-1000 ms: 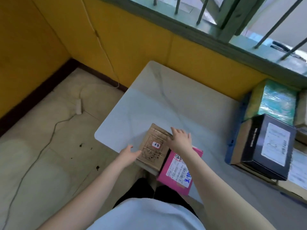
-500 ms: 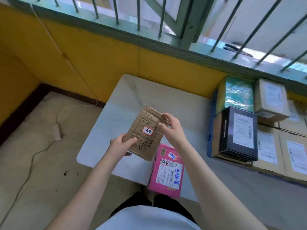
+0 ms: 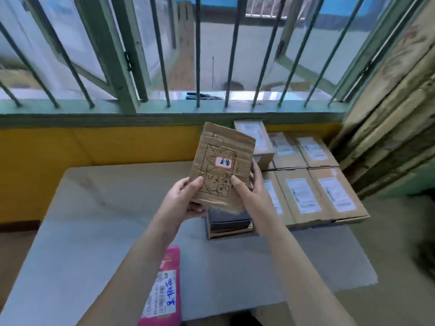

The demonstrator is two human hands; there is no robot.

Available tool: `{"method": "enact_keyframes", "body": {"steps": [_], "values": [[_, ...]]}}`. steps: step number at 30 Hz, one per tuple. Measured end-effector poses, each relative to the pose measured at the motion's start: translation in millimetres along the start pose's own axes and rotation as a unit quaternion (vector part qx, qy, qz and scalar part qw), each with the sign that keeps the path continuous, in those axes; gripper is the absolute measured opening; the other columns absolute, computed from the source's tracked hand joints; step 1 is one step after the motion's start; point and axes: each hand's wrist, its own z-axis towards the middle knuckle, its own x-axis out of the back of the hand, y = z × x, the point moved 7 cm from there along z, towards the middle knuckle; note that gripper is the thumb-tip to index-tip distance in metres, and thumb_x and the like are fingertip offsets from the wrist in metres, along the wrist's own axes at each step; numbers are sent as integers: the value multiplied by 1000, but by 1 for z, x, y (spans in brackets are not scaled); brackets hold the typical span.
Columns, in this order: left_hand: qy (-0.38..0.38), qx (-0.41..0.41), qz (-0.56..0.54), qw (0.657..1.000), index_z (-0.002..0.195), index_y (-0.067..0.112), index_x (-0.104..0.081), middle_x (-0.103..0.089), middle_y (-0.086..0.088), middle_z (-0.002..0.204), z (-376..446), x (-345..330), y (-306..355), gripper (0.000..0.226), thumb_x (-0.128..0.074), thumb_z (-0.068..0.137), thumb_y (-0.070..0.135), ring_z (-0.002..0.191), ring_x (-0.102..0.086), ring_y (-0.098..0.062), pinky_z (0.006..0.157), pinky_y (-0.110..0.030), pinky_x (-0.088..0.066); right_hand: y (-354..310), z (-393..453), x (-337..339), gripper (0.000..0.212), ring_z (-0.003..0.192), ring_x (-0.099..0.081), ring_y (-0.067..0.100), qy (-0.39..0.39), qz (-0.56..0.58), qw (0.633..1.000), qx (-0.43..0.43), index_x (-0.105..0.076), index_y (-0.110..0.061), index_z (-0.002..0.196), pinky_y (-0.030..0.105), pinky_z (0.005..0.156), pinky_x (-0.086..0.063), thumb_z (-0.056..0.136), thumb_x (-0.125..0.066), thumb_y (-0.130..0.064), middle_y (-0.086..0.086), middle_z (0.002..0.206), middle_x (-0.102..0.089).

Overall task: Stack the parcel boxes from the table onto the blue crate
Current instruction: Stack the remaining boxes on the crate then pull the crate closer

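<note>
While both my left hand (image 3: 186, 201) and right hand (image 3: 251, 191) pinch only the brown parcel's (image 3: 222, 165) lower edge — upright, top-heavy — it could tip and slip out before reaching the stacked boxes (image 3: 313, 194).

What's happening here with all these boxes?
A person is moving parcels off a table onto a stack beside it. Right now both hands, the left hand and the right hand, hold a flat brown cardboard parcel up in the air, tilted, above the table. A pink parcel lies on the table near the person. To the right, several labelled brown boxes are already stacked by the barred window.
</note>
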Motion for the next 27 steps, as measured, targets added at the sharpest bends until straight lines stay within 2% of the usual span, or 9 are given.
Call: {"method": "enact_keyframes", "body": {"steps": [3,7,9,11,13,15,18,23,27], "values": [[22,18,18,999,123,13,-57,-67,-8,93,19,-61,-5,46,-60,91,46,68,-63,-21,72,-42,-61,17,13,52,72,116,-64,12,-5,43,998,-49,-37,-50,143,45,99,-52,80,-71,-50,-9,128,-64],[32,67,151,986,118,25,-58,-68,-2,105,42,-124,-18,42,-47,94,57,74,-74,-30,64,-38,-61,32,37,124,48,111,-67,14,9,61,996,-62,-53,-46,133,44,96,-54,87,-67,-45,-10,121,-69],[61,41,223,972,112,26,-60,-68,3,103,52,-134,-21,38,-40,97,55,73,-74,-27,68,-39,-62,47,48,150,36,111,-67,13,9,65,994,-91,-57,-54,124,43,97,-53,90,-64,-44,-12,120,-70],[146,-22,303,941,106,25,-62,-67,1,102,58,-126,-20,32,-41,100,47,86,-71,-23,76,-37,-57,66,58,167,38,119,-62,13,1,22,993,-116,-52,-58,128,38,102,-49,94,-59,-43,-11,127,-66],[222,-54,383,895,114,20,-66,-64,-6,112,58,-104,-26,30,-50,96,39,106,-62,-25,88,-36,-49,86,61,176,51,136,-46,16,-15,-106,985,-137,-39,-39,149,33,112,-35,99,-52,-42,-4,146,-52],[260,-31,430,864,130,20,-60,-57,-9,125,54,-85,-39,40,-56,93,34,119,-53,-28,101,-40,-44,100,63,179,61,146,-30,20,-27,-227,963,-143,-31,-21,154,33,115,-23,101,-46,-46,2,157,-37],[285,-12,457,842,139,21,-51,-50,-8,132,50,-68,-49,50,-59,91,35,125,-46,-28,104,-41,-40,105,61,175,64,147,-27,22,-2,-233,964,-127,-31,-16,154,35,116,-22,100,-45,-48,5,158,-34],[240,14,395,887,139,22,-51,-47,-3,131,57,-68,-58,50,-59,90,27,113,-52,-16,91,-26,-36,105,63,161,66,147,-26,22,1,-233,965,-123,-27,-17,155,39,117,-23,100,-44,-49,4,159,-32],[208,17,387,898,140,26,-50,-47,1,135,58,-65,-57,51,-60,90,30,109,-49,-9,92,-26,-37,106,67,155,68,148,-23,24,-2,-262,954,-148,-20,-17,157,43,119,-23,100,-42,-48,5,161,-26]]}}
